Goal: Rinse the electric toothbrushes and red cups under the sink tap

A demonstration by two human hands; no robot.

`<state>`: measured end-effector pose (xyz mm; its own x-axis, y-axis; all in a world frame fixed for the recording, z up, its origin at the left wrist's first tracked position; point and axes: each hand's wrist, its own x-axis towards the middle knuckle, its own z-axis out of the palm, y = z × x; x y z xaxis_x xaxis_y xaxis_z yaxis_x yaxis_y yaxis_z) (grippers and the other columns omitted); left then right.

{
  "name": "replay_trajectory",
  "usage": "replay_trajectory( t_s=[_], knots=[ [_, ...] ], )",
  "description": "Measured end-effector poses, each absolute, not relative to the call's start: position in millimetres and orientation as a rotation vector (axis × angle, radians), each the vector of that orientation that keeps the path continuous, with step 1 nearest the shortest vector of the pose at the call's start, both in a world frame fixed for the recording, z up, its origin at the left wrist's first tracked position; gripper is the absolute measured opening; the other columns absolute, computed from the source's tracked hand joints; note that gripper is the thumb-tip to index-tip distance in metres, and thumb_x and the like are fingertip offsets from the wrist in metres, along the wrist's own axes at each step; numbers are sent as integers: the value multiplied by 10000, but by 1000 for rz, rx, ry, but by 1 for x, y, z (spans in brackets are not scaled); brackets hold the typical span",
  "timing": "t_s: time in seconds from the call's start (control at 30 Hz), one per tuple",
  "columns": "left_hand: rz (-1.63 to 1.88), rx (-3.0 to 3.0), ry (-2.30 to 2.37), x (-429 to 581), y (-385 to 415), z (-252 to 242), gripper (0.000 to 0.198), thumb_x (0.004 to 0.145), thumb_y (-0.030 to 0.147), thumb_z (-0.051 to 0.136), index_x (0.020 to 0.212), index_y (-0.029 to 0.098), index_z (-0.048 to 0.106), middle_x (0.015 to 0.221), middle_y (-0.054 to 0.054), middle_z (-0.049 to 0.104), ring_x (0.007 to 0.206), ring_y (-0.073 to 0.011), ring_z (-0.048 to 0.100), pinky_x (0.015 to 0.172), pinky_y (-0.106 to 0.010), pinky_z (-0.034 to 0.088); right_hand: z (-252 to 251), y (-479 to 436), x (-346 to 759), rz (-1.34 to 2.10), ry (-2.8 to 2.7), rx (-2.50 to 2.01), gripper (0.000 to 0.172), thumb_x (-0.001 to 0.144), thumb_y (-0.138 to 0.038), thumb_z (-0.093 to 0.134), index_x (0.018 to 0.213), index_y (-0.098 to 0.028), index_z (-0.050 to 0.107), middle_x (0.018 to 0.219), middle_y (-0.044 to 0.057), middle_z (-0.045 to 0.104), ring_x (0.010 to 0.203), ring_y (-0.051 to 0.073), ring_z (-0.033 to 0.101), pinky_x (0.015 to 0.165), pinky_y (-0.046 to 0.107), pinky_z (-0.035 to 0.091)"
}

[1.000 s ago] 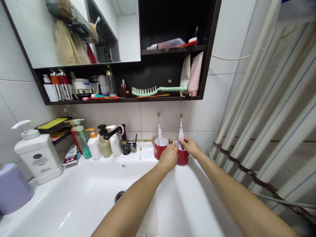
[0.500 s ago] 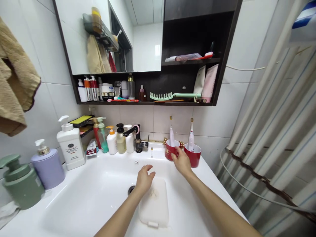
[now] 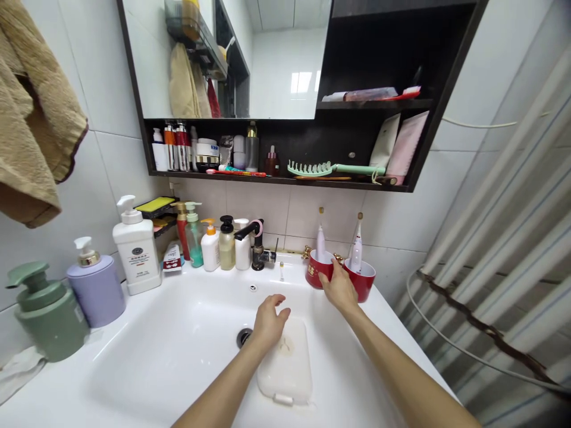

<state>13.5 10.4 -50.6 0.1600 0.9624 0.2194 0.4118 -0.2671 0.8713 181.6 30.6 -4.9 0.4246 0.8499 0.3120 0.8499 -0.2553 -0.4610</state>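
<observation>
My left hand (image 3: 270, 321) hovers over the basin with its fingers curved and thumb apart, holding nothing. Below it a white plastic box (image 3: 288, 371) lies in the sink (image 3: 178, 339), partly covered by the hand. At the right rear corner my right hand (image 3: 341, 289) is against the right side of a red cup (image 3: 314, 273), thumb before it and fingers apart; contact is hard to judge. In that cup stands a pale electric toothbrush (image 3: 320, 241). A second red cup (image 3: 366, 280), partly behind my right hand, holds another electric toothbrush (image 3: 357, 249).
A black faucet (image 3: 257, 246) rises at the back rim. Several pump bottles (image 3: 210, 246) line the left, with a purple dispenser (image 3: 98, 291) and green dispenser (image 3: 51, 321) nearer. Overhead hangs a mirrored cabinet (image 3: 281, 183) holding a green hairbrush (image 3: 310, 169). Folded curtain panels (image 3: 504, 267) border the right.
The view has shifted, so things appear further right. My right hand has moved slightly rightward along the red cup, its fingers now at the cup's right edge. My left hand keeps its pose.
</observation>
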Motion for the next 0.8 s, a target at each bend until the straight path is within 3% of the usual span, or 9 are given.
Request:
replay_trajectory(
  t_s=[0.3,0.53,0.8],
  knots=[
    [1077,1766,1213,27,-10,-50,259,580,205,442,820,141,517,852,-78,544,793,-153,488,692,-262,363,2,20,191,-10,-1585,-2073,473,696,-293,392,1132,-163,263,1012,110,454,887,192,459,686,290,375],
    [1142,1761,1232,25,-8,-37,244,585,198,443,808,133,520,841,-81,549,786,-153,490,706,-268,361,9,26,184,-50,-1613,-2065,209,725,-283,389,851,-142,476,879,42,493,726,126,492,606,293,395],
    [1274,1597,1223,28,21,-23,340,581,226,495,899,106,477,857,-93,547,776,-136,499,711,-241,357,-22,-37,153,-57,-1789,-1867,119,690,-260,373,701,-184,464,825,48,474,716,156,497,577,243,353]
  ],
)
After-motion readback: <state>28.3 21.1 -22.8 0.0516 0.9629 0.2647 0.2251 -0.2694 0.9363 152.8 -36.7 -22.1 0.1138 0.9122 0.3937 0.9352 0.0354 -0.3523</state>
